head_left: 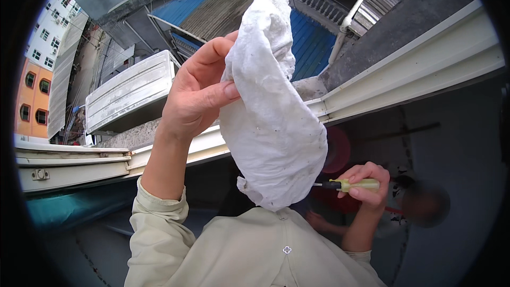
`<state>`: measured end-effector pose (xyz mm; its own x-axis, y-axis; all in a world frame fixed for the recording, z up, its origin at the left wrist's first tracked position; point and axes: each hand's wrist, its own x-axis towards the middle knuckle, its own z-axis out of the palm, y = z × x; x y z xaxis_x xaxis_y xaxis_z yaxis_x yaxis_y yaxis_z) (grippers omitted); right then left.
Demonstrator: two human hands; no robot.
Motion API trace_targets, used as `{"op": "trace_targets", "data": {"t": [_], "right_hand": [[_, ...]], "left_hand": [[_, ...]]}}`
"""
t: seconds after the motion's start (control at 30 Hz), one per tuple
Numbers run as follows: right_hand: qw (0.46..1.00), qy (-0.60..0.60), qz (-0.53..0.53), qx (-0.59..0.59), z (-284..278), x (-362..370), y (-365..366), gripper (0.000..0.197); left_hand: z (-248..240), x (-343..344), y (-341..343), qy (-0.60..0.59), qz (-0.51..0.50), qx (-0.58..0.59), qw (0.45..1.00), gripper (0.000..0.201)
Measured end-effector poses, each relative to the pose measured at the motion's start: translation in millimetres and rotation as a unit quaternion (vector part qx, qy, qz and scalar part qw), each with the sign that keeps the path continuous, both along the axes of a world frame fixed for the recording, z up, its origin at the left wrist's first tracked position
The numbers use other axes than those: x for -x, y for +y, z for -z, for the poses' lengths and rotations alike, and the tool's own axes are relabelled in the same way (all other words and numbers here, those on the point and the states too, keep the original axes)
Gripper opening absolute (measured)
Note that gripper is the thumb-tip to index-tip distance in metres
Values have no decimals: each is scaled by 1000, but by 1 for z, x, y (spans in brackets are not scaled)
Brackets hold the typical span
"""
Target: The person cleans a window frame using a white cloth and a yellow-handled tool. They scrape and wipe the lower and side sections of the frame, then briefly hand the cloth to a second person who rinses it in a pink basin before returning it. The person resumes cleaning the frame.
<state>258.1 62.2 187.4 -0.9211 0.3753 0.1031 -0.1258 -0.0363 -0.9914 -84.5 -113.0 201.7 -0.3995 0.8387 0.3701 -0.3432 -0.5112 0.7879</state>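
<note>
My left hand pinches a white cloth by its left edge, thumb in front and fingers behind. The cloth hangs crumpled and partly folded, with small dark specks on it, in front of the window opening. In my right hand, lower and to the right, is a screwdriver with a pale yellow handle and a black collar. Its shaft points left towards the cloth's lower edge, and its tip is hidden there. The fingers curl round the handle.
A cream metal window frame runs across in front of me. Outside are a grimy white box-shaped unit and a blue roof below. Indoors at the right are a blurred person and a pink-red round container.
</note>
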Motion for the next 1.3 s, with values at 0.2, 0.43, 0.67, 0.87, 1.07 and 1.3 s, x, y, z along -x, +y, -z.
{"op": "trace_targets", "data": {"t": [0.2, 0.43, 0.67, 0.87, 1.07, 1.3], "right_hand": [[911, -132, 307, -240, 15, -14, -26, 21], [824, -96, 250, -499, 30, 37, -17, 24], [790, -181, 191, -554, 71, 66, 15, 17], [743, -174, 233, -603, 67, 75, 3, 15], [739, -237, 219, -591, 95, 99, 7, 17], [677, -249, 209, -661, 117, 135, -26, 10]], "left_hand": [[68, -52, 45, 180, 29, 158, 971, 33], [179, -142, 116, 501, -31, 181, 846, 46], [190, -136, 113, 516, -107, 123, 841, 47], [183, -140, 90, 502, -218, 170, 820, 40], [187, -144, 110, 581, -174, 189, 773, 36], [189, -123, 70, 606, -183, 251, 732, 25]]}}
